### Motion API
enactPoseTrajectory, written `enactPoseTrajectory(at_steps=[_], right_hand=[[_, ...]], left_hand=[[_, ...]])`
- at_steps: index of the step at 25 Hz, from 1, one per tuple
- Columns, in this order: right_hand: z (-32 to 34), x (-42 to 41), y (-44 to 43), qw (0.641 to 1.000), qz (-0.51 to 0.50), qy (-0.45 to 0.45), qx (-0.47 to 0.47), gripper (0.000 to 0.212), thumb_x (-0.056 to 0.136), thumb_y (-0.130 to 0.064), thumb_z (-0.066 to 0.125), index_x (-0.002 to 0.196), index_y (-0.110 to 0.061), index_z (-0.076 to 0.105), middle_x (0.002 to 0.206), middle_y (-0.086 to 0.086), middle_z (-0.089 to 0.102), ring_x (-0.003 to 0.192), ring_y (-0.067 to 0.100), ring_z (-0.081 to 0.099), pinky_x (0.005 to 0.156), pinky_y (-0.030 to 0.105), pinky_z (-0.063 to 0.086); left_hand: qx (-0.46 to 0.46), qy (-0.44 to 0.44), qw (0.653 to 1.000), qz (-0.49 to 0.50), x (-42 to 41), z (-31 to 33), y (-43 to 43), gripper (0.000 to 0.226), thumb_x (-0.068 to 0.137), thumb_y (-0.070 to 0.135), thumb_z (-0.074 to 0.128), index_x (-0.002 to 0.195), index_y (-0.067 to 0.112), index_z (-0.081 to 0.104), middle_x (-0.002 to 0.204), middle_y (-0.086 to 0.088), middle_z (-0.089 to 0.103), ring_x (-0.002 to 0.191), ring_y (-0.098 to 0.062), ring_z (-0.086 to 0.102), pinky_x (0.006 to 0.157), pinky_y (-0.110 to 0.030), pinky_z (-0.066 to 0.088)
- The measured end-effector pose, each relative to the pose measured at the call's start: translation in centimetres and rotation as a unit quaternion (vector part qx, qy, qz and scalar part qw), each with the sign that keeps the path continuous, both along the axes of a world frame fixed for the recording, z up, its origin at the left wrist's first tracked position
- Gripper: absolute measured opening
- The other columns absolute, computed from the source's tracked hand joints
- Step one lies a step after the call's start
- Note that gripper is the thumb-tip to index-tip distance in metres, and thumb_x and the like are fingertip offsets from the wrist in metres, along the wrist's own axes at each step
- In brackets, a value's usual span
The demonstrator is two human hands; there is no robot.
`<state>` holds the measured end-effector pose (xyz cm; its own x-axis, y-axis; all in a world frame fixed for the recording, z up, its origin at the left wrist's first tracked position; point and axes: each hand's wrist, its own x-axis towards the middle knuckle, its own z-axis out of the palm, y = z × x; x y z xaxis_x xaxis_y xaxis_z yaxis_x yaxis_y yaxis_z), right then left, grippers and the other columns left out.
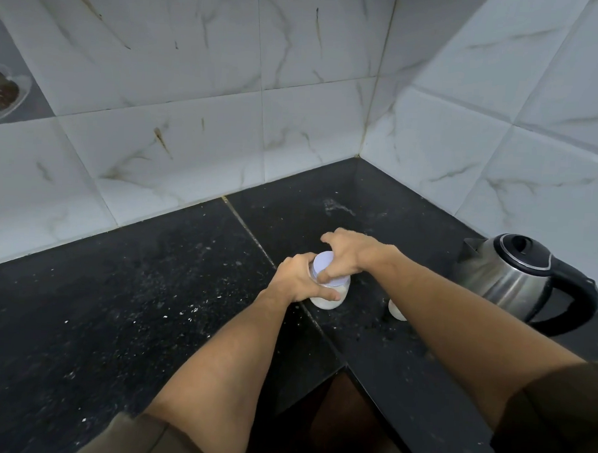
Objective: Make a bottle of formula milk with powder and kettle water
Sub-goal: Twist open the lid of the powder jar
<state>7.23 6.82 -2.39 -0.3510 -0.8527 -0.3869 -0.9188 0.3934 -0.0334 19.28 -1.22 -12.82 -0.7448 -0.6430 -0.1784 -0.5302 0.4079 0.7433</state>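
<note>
I'm seeing a small clear jar (328, 301) of white powder under a pale lid (325, 261), sitting on the black counter (116, 304) near the corner. A steel kettle (514, 280) is standing to the right, and the right forearm is hiding most of a white object (397, 312). The left hand (297, 277) is wrapping the jar's body, and the right hand (351, 252) is curling around the lid.

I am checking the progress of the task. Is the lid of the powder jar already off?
No, the pale lid sits on the powder jar, with the right hand gripping it and the left hand holding the jar.
</note>
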Motion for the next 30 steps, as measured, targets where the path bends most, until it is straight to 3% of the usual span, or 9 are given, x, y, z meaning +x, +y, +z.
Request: enactPoseTrajectory(at_steps=[3,7,10,13,17,19,22,24,30], right_hand=[[0.1,0.1,0.0,0.998,-0.020,0.043,-0.027,0.064,0.073,-0.066,0.081,0.112,-0.017,0.065,0.109,0.001,0.066,0.096,0.025,0.065,0.076,0.038,0.052],[0.8,-0.2,-0.4,0.998,0.041,-0.035,0.028,0.072,0.077,-0.017,0.086,0.143,-0.027,0.057,0.137,0.003,0.053,0.119,0.028,0.056,0.094,0.043,0.057],[0.7,0.0,-0.7,1.000,-0.002,-0.019,0.016,0.081,0.076,-0.040,0.085,0.146,-0.023,0.048,0.136,0.003,0.049,0.123,0.028,0.053,0.096,0.045,0.055],[0.4,0.2,-0.8,0.998,-0.048,0.034,0.000,0.073,0.072,-0.067,0.080,0.122,-0.017,0.063,0.108,0.001,0.065,0.097,0.025,0.066,0.076,0.037,0.053],[0.9,0.3,-1.2,0.999,0.013,-0.011,0.045,0.073,0.076,-0.026,0.087,0.142,-0.026,0.056,0.133,0.003,0.055,0.109,0.027,0.060,0.090,0.040,0.058],[1.1,0.4,-1.3,0.999,-0.008,-0.017,0.042,0.078,0.077,-0.032,0.082,0.147,-0.025,0.048,0.136,0.004,0.049,0.114,0.030,0.059,0.093,0.044,0.057],[0.8,0.7,-1.1,0.998,-0.060,0.017,0.026,0.067,0.073,-0.057,0.080,0.123,-0.018,0.059,0.112,0.003,0.063,0.098,0.026,0.066,0.076,0.037,0.055],[0.4,0.7,-1.1,0.998,-0.055,0.024,0.025,0.062,0.071,-0.054,0.084,0.116,-0.017,0.063,0.106,0.002,0.067,0.093,0.025,0.068,0.072,0.036,0.055],[2.0,-0.9,-2.3,0.999,0.017,-0.040,-0.012,0.079,0.065,-0.044,0.087,0.135,-0.034,0.053,0.126,-0.002,0.054,0.109,0.025,0.059,0.093,0.045,0.058]], left_hand=[[-0.019,-0.011,1.000,-0.006,0.0,0.4,-0.1,0.073,0.045,0.058,0.096,0.105,0.030,0.066,0.094,0.012,0.072,0.092,-0.012,0.068,0.084,-0.039,0.061],[-0.023,-0.020,0.999,-0.017,0.0,0.7,-0.2,0.086,0.046,0.058,0.097,0.121,0.027,0.066,0.104,0.011,0.073,0.100,-0.014,0.068,0.092,-0.041,0.059],[-0.029,-0.028,0.999,-0.019,0.1,0.8,0.0,0.080,0.048,0.058,0.096,0.116,0.027,0.067,0.102,0.009,0.073,0.099,-0.016,0.068,0.091,-0.043,0.059],[-0.032,-0.037,0.999,-0.023,0.0,1.2,-0.1,0.077,0.049,0.057,0.096,0.114,0.026,0.066,0.102,0.009,0.072,0.098,-0.016,0.068,0.090,-0.045,0.059],[-0.036,-0.042,0.998,-0.027,0.0,1.3,-0.3,0.087,0.045,0.061,0.095,0.120,0.028,0.067,0.105,0.011,0.073,0.100,-0.016,0.069,0.092,-0.043,0.059],[-0.042,-0.046,0.998,-0.029,-0.1,1.2,-0.4,0.082,0.043,0.062,0.094,0.114,0.029,0.067,0.100,0.011,0.073,0.097,-0.015,0.069,0.090,-0.044,0.059],[-0.042,-0.051,0.997,-0.027,-0.1,1.1,-0.5,0.075,0.043,0.062,0.093,0.104,0.029,0.066,0.094,0.011,0.072,0.092,-0.015,0.069,0.086,-0.044,0.060],[-0.038,-0.050,0.998,-0.026,-0.2,1.1,-0.5,0.076,0.042,0.062,0.094,0.105,0.030,0.066,0.094,0.012,0.072,0.091,-0.014,0.069,0.086,-0.043,0.060],[-0.034,-0.052,0.998,-0.031,-0.3,0.9,-0.7,0.082,0.039,0.064,0.095,0.111,0.032,0.069,0.096,0.015,0.073,0.095,-0.011,0.069,0.090,-0.040,0.060]])
